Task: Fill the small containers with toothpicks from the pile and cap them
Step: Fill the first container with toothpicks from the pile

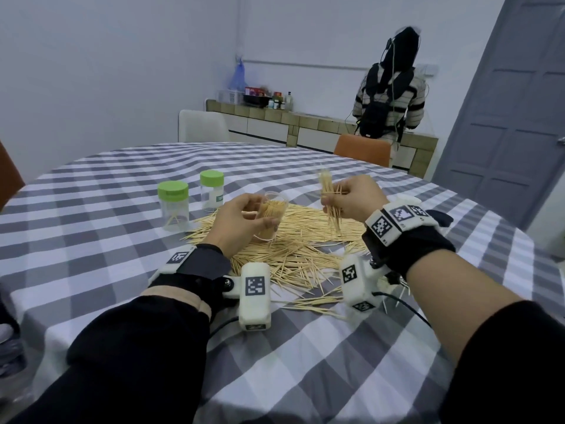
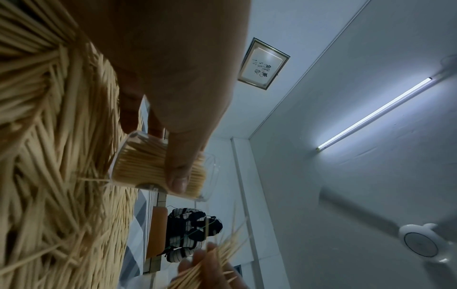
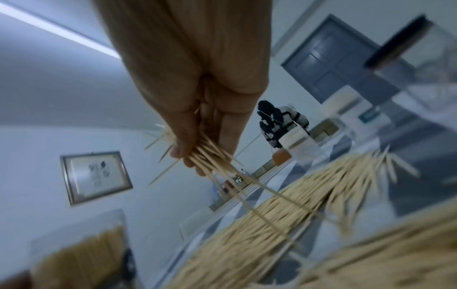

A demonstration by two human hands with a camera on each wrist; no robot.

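Left hand [image 1: 241, 218]: grasping open container [image 1: 270, 217], nearly full, tilted above pile [image 1: 293, 249]. Right hand [image 1: 351, 198]: pinching toothpick bundle [image 1: 330, 198], just right of container.

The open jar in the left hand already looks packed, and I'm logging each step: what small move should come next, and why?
Probably bring the right hand over and feed its bundle of toothpicks into the open jar. The left hand holds that jar tilted, uncapped and mostly full above the pile, and the bundle is beside its mouth, not yet in.
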